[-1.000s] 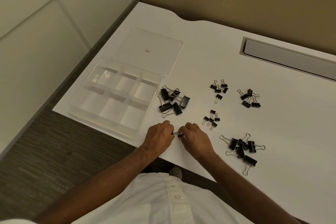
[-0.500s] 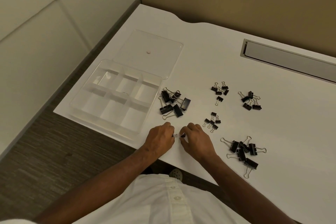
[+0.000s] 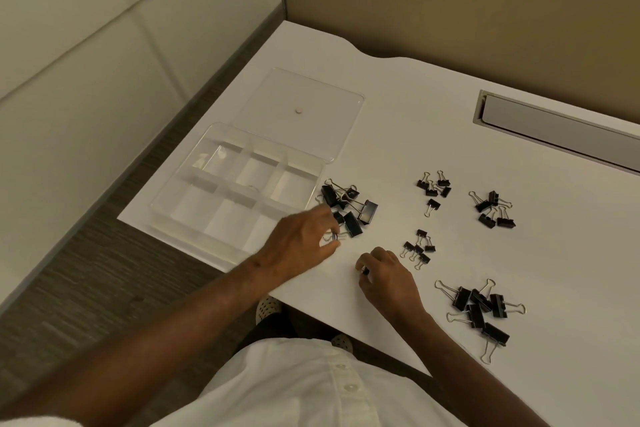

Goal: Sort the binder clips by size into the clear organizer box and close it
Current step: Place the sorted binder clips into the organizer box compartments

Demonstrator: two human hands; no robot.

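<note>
- Clear organizer box (image 3: 194,204) sits open at the tabletop (image 3: 415,107) edge, compartments look empty, nothing sorted in yet; its lid (image 3: 311,94) lies flat just behind it, touching or nearly so.
- Big binder clips (image 3: 349,206) piled right beside the box's right wall. Four more piles further right of the box: small clips (image 3: 433,185), mid-size clips (image 3: 491,208), tiny clips (image 3: 417,248), and another large pile (image 3: 479,310) farthest from the box, toward the near edge.
- Left hand (image 3: 301,243) is over the near end of the pile by the box, fingers curled round a wire loop at its fingertips; looks like a pinch, but blur leaves it unsure.
- Right hand (image 3: 384,277) rests on the tabletop well right of the box, fingers curled tight on one small dark clip, mostly hidden.
- Handling, my guess: clips are light, stiff steel, not fragile. Painted bodies are slick; wire handles flop and snag on neighbours, so piles may drag along.
- Best hold: pinch across the black body, or lift by one loop and shake free.
- Box is thin, light plastic, prob. slides if nudged; steady it when shutting the lid.
</note>
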